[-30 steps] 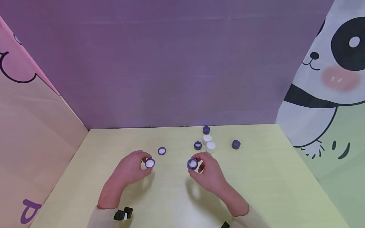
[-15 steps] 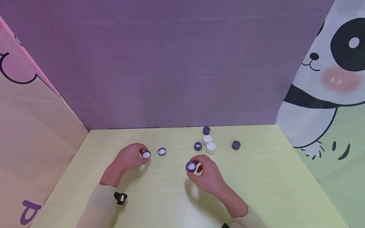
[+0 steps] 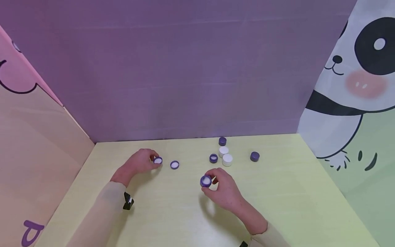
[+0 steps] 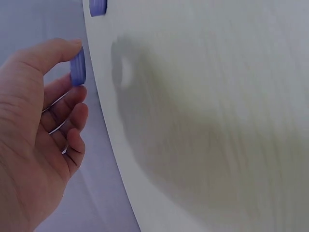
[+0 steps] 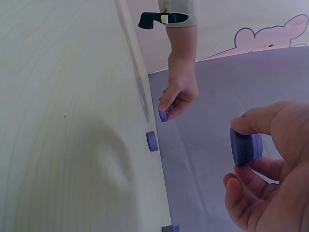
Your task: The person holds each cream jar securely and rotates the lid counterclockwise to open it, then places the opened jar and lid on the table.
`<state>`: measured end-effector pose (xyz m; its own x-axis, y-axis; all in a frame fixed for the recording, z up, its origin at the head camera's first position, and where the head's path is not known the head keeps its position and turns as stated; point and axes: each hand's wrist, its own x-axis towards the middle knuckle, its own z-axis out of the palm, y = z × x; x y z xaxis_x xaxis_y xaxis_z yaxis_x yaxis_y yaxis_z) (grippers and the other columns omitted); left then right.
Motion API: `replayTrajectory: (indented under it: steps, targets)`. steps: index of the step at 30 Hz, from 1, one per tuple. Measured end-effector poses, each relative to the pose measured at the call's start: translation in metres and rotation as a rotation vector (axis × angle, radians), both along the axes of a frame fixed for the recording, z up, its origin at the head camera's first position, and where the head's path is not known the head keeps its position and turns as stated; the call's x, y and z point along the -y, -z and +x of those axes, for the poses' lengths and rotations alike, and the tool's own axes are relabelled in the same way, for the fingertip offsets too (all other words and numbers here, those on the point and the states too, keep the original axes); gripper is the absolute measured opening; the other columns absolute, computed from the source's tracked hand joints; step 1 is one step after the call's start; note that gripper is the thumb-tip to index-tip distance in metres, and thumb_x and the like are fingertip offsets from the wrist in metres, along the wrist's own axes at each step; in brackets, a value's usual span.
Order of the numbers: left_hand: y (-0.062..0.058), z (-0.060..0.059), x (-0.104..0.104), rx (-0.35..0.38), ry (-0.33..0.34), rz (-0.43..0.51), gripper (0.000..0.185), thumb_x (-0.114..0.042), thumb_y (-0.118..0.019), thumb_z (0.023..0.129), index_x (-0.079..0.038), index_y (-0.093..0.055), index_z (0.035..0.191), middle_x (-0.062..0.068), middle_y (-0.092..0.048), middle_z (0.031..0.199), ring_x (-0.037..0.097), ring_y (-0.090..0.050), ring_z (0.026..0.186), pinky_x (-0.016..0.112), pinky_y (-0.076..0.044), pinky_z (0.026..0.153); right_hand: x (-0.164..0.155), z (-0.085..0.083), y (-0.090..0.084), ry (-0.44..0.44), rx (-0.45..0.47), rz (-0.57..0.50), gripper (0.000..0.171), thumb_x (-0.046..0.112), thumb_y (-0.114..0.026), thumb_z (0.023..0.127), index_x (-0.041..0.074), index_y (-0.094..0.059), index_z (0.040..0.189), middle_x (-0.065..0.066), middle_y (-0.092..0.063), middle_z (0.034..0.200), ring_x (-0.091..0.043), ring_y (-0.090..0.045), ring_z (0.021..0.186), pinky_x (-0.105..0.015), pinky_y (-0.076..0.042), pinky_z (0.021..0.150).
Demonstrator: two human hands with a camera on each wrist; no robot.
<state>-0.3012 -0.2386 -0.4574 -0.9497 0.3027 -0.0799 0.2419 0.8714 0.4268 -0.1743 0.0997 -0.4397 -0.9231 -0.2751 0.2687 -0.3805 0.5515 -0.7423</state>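
My left hand (image 3: 142, 161) pinches a small round purple lid (image 3: 158, 160) between thumb and forefinger, held above the table's far left part. The white inner side of this lid faces the head camera. My right hand (image 3: 226, 190) holds an uncapped purple jar (image 3: 205, 181) by its sides, raised over the middle of the table. In the right wrist view that jar (image 5: 241, 147) shows a wide body and a narrower neck. Another purple lid (image 3: 174, 165) with a white inside lies on the table, just right of my left hand.
Beyond my right hand stand two white round containers (image 3: 227, 160), with an uncapped purple jar (image 3: 213, 158) beside them. One purple container (image 3: 222, 141) is by the back edge, another (image 3: 254, 156) farther right. Purple backdrop (image 3: 197, 68) and printed side panels enclose the pale table (image 3: 293, 199).
My left hand has moved away, toward the back and slightly left, carrying the lid to the left of the other lid. My right hand with the jar has shifted slightly left and nearer.
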Motion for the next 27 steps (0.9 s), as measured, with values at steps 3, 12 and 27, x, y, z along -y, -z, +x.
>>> replayTrajectory:
  steps: [3, 12, 27]
  targets:
    - [0.002, -0.005, 0.001, 0.027, -0.003, 0.005, 0.036, -0.03, -0.075, 0.085, -0.007, -0.07, 0.112, 0.002, -0.06, 0.088, 0.019, -0.053, 0.075, 0.033, -0.046, 0.067, -0.001, 0.0, -0.001, -0.002, -0.008, -0.002, 0.032, 0.011, -0.081, 0.076, 0.01, -0.063, 0.103, 0.006, -0.057, 0.095, -0.022, -0.059, 0.082, -0.03, -0.049, 0.073]
    - [0.013, -0.013, 0.0, 0.038, 0.001, 0.017, 0.035, -0.025, -0.077, 0.084, -0.005, -0.07, 0.112, 0.004, -0.061, 0.09, 0.021, -0.053, 0.08, 0.033, -0.047, 0.072, -0.002, 0.0, -0.003, -0.003, -0.009, 0.009, 0.033, 0.012, -0.081, 0.077, 0.009, -0.063, 0.104, 0.006, -0.057, 0.095, -0.017, -0.058, 0.081, -0.03, -0.05, 0.074]
    - [0.022, -0.014, 0.001, 0.068, -0.018, 0.018, 0.043, -0.02, -0.075, 0.084, -0.003, -0.064, 0.122, 0.009, -0.061, 0.1, 0.026, -0.053, 0.09, 0.044, -0.047, 0.085, -0.005, -0.002, 0.0, -0.018, -0.011, 0.014, 0.032, 0.011, -0.081, 0.077, 0.009, -0.063, 0.103, 0.005, -0.056, 0.094, -0.016, -0.058, 0.082, -0.03, -0.051, 0.074]
